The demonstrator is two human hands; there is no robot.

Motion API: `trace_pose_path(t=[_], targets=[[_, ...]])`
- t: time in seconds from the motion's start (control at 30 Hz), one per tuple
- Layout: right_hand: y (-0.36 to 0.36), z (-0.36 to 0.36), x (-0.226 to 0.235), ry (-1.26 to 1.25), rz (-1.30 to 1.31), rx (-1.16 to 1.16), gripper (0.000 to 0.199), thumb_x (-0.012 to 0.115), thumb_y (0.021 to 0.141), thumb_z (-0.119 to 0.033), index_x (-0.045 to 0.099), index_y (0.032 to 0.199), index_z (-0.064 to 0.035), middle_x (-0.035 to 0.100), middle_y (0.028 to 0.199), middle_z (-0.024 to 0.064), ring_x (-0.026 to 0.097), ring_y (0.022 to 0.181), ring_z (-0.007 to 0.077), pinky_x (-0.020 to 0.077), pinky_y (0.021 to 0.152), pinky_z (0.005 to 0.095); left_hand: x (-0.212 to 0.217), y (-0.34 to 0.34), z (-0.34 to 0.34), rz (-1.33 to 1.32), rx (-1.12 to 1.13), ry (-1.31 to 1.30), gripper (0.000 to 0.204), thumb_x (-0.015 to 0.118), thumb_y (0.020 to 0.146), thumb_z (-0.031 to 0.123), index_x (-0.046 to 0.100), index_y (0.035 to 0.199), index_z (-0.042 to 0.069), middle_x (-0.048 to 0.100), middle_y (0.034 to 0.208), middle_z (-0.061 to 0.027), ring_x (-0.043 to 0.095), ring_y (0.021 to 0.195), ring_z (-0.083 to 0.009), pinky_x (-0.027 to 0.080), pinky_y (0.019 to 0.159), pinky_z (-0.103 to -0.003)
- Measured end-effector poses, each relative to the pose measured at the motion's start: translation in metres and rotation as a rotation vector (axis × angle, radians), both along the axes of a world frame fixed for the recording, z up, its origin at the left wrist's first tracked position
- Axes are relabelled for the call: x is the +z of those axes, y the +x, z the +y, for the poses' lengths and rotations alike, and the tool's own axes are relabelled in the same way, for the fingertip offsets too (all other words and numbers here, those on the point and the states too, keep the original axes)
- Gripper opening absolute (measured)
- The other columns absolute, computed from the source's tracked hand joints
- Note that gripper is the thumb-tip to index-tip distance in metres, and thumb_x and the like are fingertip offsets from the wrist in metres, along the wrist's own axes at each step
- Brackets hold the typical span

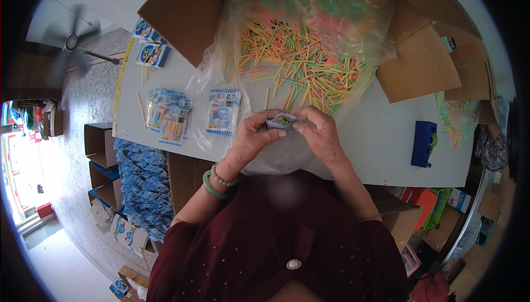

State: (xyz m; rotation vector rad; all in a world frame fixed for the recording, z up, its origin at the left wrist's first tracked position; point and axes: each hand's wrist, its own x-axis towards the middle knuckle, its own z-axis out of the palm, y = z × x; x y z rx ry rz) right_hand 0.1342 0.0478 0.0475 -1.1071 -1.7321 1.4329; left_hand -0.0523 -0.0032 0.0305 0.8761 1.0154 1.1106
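A small packet (282,120) is held upright above the near edge of the table, its mouth spread so the coloured ends of thin sticks show inside. My left hand (253,135) pinches one side of it between thumb and fingers. On the opposite side, my right hand (320,132) grips the packet's rim. Just beyond both hands lies a heap of loose thin sticks (309,62) in yellow, green, orange and pink. A flat blue-and-white packet (223,113) rests to the left of my left hand, and several packets with sticks showing (174,120) overlap farther left.
A large cardboard box (185,18) with a clear plastic bag (212,73) stands over the heap. Blue-and-white packs (152,55) lie at the far left. A blue tape dispenser (423,143) sits at right. Many blue packets (141,183) fill a container beside the table; a fan (72,43) stands beyond.
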Motion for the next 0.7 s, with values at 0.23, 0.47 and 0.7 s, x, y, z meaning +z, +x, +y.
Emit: trace_pose_path(t=[0.23, 0.47, 0.7], targets=[[-0.009, -0.007, 0.006, -0.164, 0.109, 0.044, 0.016, 0.061, 0.082, -0.004, 0.061, 0.097, 0.0021, 0.060, 0.084, 0.0036, 0.055, 0.074, 0.0097, 0.0458, 0.066, 0.0255, 0.002, 0.002, -0.001, 0.098, 0.194, 0.241, 0.013, 0.066, 0.083, 0.002, 0.069, 0.095, 0.001, 0.064, 0.095, -0.0055, 0.059, 0.087, -0.0155, 0.046, 0.077, -0.027], [-0.039, -0.021, -0.004, -0.274, -0.033, 0.192, 0.014, 0.061, 0.081, -0.006, 0.063, 0.093, 0.0021, 0.063, 0.082, 0.0012, 0.059, 0.076, 0.0107, 0.0481, 0.070, 0.0263, 0.020, -0.012, -0.026, 0.434, 0.255, 0.297, 0.012, 0.062, 0.083, -0.001, 0.067, 0.093, 0.000, 0.057, 0.084, -0.0068, 0.056, 0.077, -0.0156, 0.045, 0.066, -0.027], [-0.055, -0.026, -0.013, 0.088, -0.096, 0.342, 0.010, 0.059, 0.085, -0.004, 0.062, 0.092, 0.0016, 0.064, 0.081, 0.0035, 0.060, 0.073, 0.0122, 0.0488, 0.069, 0.0259, -0.001, -0.109, -0.054, 1.438, 0.538, 0.395, 0.011, 0.067, 0.073, 0.004, 0.061, 0.082, 0.006, 0.055, 0.079, -0.0101, 0.053, 0.071, -0.0314, 0.042, 0.061, -0.040]])
